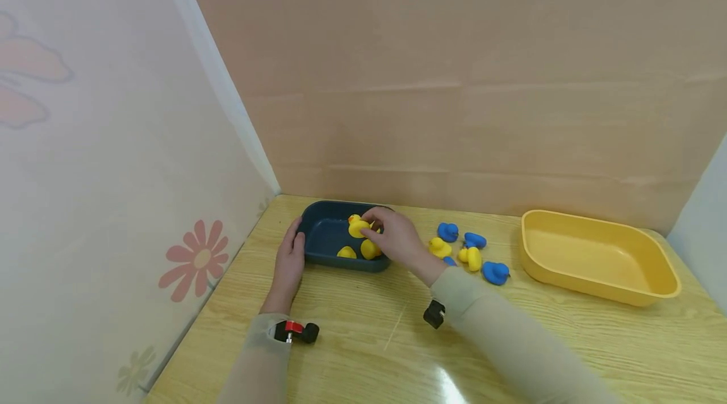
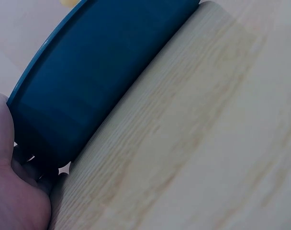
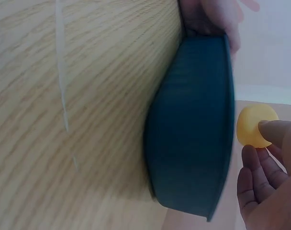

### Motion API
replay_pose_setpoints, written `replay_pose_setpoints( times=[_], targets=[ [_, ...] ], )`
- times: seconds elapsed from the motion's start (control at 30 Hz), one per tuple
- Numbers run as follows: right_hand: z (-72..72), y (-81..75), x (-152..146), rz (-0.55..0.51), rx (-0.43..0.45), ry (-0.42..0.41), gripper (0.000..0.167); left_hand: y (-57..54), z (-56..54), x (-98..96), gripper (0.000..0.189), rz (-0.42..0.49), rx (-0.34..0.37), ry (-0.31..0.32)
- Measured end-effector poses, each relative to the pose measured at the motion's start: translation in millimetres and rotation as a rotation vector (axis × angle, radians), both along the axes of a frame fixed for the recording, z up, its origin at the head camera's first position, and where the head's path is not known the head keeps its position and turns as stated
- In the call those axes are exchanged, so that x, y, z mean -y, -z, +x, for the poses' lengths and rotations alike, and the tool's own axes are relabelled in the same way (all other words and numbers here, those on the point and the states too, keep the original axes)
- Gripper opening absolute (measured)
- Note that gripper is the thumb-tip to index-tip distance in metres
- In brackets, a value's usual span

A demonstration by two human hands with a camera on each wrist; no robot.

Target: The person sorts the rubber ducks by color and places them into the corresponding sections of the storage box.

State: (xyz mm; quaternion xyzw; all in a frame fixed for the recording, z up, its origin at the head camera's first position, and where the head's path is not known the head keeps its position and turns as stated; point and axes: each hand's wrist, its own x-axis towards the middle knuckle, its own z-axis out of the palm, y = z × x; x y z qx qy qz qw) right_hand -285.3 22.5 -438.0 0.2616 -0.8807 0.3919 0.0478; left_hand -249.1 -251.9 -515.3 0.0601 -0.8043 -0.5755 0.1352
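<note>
A dark blue tub (image 1: 324, 233) stands on the table at the left. My left hand (image 1: 290, 265) holds its left end, thumb at the rim and fingers around the outside; in the left wrist view the tub's wall (image 2: 97, 72) hides part of those fingers. Over the tub's right half, my right hand (image 1: 397, 238) pinches a yellow rubber duck (image 1: 357, 226) between thumb and fingers. The right wrist view shows this duck (image 3: 251, 122) above the rim level. Inside the tub lie other yellow ducks, one near the front wall (image 1: 346, 253) and another beneath the right hand (image 1: 370, 249).
Right of the tub, blue ducks (image 1: 496, 273) and yellow ducks (image 1: 440, 247) lie scattered on the wooden table (image 1: 363, 341). A yellow tub (image 1: 591, 259) with nothing in it stands farther right. Papered walls border the table at the back and left.
</note>
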Motion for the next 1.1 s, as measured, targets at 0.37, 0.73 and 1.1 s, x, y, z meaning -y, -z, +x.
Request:
replay_pose_setpoints(
  times=[0.37, 0.73, 1.1],
  targets=[
    [-8.0, 15.4, 11.7, 0.065, 0.007, 0.026, 0.022, -0.7, -0.1, 0.4, 0.054, -0.013, -0.007, 0.009],
    [-6.5, 24.0, 15.8, 0.084, -0.027, 0.035, 0.022, 1.7, -1.4, 0.8, 0.053, -0.004, -0.025, 0.008],
    [-3.4, 27.1, 21.9, 0.197, -0.081, 0.053, 0.021, 1.7, -0.3, 1.2, 0.053, -0.001, -0.027, 0.016]
  ],
)
